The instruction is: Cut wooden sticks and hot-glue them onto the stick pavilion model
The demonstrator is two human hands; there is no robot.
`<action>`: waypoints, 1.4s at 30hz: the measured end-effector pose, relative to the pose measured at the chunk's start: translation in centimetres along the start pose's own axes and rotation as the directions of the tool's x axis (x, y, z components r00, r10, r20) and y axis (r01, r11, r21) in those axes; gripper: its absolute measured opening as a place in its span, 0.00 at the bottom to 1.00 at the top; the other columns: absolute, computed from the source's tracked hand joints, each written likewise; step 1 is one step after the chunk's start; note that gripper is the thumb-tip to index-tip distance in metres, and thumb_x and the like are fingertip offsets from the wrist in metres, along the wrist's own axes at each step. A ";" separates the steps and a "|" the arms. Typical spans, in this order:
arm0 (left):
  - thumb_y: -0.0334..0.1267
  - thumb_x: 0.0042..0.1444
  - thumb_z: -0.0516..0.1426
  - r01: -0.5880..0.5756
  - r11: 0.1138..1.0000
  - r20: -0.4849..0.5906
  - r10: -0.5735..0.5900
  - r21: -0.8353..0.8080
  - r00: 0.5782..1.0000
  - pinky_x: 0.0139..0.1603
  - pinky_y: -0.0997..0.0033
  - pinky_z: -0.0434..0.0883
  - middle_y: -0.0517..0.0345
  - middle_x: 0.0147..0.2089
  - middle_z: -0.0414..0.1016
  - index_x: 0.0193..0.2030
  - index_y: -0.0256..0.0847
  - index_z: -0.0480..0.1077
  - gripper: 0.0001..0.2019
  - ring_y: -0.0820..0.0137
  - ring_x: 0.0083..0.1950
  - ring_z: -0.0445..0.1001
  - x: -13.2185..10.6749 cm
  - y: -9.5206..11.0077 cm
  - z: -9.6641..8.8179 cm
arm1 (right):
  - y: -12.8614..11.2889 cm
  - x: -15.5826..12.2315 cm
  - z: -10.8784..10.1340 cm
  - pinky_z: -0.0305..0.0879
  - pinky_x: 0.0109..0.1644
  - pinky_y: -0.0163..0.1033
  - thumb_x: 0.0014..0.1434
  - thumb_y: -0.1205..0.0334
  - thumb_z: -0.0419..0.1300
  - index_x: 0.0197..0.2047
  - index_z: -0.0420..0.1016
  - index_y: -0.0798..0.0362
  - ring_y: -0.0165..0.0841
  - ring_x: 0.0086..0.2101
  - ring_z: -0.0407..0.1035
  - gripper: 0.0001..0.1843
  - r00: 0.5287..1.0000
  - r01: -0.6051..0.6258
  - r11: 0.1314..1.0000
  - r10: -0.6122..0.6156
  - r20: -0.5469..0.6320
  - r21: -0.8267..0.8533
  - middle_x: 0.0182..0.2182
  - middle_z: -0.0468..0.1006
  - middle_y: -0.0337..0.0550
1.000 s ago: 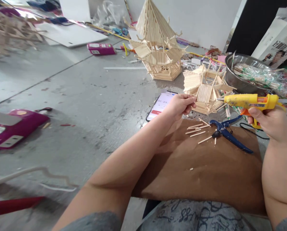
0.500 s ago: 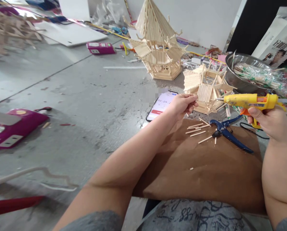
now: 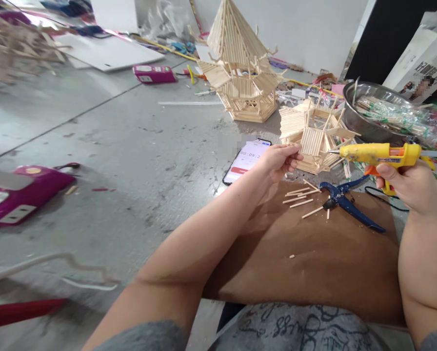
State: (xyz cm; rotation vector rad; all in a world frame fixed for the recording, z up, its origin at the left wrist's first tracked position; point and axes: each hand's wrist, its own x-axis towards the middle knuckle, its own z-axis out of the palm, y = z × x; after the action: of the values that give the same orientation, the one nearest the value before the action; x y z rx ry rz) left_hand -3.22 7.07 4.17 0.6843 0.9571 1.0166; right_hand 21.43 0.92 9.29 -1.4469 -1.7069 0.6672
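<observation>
My right hand is wrapped round a yellow glue gun, thumb near its orange trigger, with a pale glue stick out of the back. Its nozzle points left, at the front of a small roofed model of wooden sticks. The fingers of my left hand are pinched at the model's front panel; what lies between them is too small to make out. Below, cut wooden sticks and a blue pipe-cutter-like tool lie on a brown board.
A taller stick pagoda stands behind. Left of my hand lies a phone showing a timer. A metal bowl of wrapped sticks is at the right. Purple devices and a black cord lie on the floor.
The glue gun and my right hand have shifted very slightly left. My left hand stays at the model's front panel.
</observation>
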 end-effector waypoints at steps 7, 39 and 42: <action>0.28 0.55 0.52 0.008 1.000 0.014 -0.008 -0.014 1.000 0.13 0.83 0.60 0.60 0.17 0.70 0.23 0.33 0.64 0.10 0.83 0.11 0.61 0.0 0.0 0.0 | 0.4 0.0 0.0 0.61 0.19 0.35 0.47 0.51 0.61 0.26 0.71 0.47 0.28 0.17 0.64 0.09 1.000 0.012 1.000 -0.012 -0.014 -0.015 0.21 0.72 0.35; 0.31 0.47 0.59 -0.059 0.902 0.008 0.062 0.428 0.998 0.12 0.80 0.50 0.58 0.18 0.70 0.20 0.35 0.68 0.08 0.82 0.12 0.60 -1.4 1.6 -2.5 | -0.2 0.1 -0.2 0.60 0.19 0.35 0.47 0.51 0.61 0.25 0.70 0.48 0.27 0.16 0.63 0.10 0.999 0.026 1.000 -0.025 -0.021 0.018 0.22 0.72 0.37; 0.32 0.45 0.61 -0.090 0.839 0.040 0.082 0.537 0.996 0.13 0.81 0.48 0.57 0.18 0.70 0.19 0.36 0.69 0.07 0.82 0.13 0.60 -2.0 2.7 -3.2 | -0.3 0.0 -0.4 0.60 0.18 0.35 0.47 0.51 0.61 0.26 0.71 0.48 0.27 0.17 0.63 0.10 1.000 0.021 1.000 -0.021 -0.003 0.003 0.22 0.73 0.38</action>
State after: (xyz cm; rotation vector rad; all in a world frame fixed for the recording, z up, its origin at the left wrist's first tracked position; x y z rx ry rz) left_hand -7.55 6.39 5.70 1.2122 1.2235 0.8144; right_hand 21.56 0.85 9.74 -1.4256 -1.7157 0.6564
